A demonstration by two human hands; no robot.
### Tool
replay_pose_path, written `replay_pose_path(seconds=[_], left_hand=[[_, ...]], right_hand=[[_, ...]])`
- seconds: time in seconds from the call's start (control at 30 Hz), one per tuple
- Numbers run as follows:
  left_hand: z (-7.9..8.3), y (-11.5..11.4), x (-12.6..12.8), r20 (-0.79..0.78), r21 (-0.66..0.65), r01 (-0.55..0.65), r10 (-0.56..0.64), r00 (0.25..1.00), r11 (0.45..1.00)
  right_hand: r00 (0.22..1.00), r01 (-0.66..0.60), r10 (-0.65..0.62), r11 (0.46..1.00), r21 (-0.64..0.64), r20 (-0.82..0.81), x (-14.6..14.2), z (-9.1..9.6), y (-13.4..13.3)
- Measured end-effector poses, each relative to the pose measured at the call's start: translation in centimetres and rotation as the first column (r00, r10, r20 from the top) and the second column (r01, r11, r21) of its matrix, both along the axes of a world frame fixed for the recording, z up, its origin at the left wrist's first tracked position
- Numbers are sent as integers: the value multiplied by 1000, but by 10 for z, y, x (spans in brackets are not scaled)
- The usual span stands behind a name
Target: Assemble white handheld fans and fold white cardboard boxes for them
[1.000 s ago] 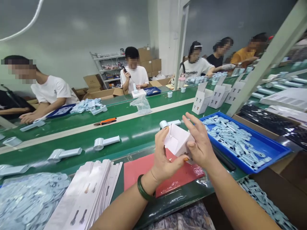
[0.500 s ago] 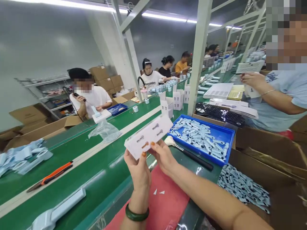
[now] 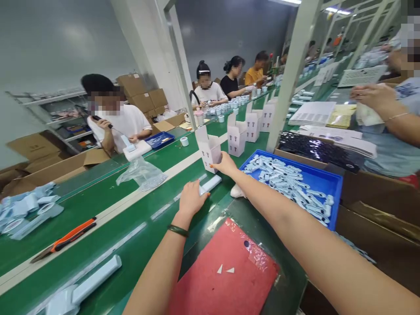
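Note:
My right hand (image 3: 226,166) reaches forward and grips the lower side of a small white carton (image 3: 209,151), which stands upright on the green belt with its top flap raised. Dark pictures are printed on its face. Closer to me, my left hand (image 3: 190,196) has its fingers and thumb around a light-blue plastic part with a long handle (image 3: 211,184) on the belt; much of this part is hidden under the hand. A similar light-blue handled part (image 3: 98,278) lies at the lower left. Behind the held carton stand several more open cartons (image 3: 236,138).
A blue tray (image 3: 336,188) of small light-blue pieces lies right of my right arm. Pliers with orange handles (image 3: 70,236) and a plastic bag (image 3: 141,173) lie on the belt. A red sheet (image 3: 226,271) is before me. A metal post (image 3: 292,78) rises ahead; co-workers sit around.
The carton, held flat in both hands before, now stands upright on the belt with its flap up. My left hand has left it and is on a light-blue part. The view has shifted.

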State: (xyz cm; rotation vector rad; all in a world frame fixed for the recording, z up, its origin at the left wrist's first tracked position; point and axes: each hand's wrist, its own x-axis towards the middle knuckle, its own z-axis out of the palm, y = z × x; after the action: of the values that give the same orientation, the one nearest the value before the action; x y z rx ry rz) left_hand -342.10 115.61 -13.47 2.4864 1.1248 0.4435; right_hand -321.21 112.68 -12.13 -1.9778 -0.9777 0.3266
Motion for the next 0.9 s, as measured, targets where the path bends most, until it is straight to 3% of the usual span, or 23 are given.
replay_pose_path(seconds=[0.1,0.2,0.33,0.43,0.53,0.63,0.73,0.83,0.9], left_hand=[[4,3,18,-119,-32,6,-9,993,999],[5,-7,25,-164,-4,22,-22,986,1000],[2,-34,29,-169,79,40,-26,985,996],[4,-46,35,-205,108,28,-6,979,994],[18,-50,29,-250,116,40,-9,968,992],[37,-62,-6,-261,139,51,-13,965,989],[47,-92,-65,-229,123,102,-72,971,987],[39,-132,-122,-159,91,228,-212,964,969],[27,-157,-148,-154,65,267,-255,955,961]], right_hand=[[993,-26,35,997,-76,113,23,11,-22],[967,-36,76,986,-163,242,56,24,-65],[912,-19,151,945,-328,381,84,18,-121],[876,10,183,918,-396,447,87,7,-136],[858,24,187,916,-401,479,81,8,-138],[855,-35,209,936,-350,474,63,19,-145],[848,-212,322,934,-288,422,25,22,-164],[824,-492,516,857,-156,236,-33,13,-191],[798,-601,601,799,-22,42,-75,4,-208]])
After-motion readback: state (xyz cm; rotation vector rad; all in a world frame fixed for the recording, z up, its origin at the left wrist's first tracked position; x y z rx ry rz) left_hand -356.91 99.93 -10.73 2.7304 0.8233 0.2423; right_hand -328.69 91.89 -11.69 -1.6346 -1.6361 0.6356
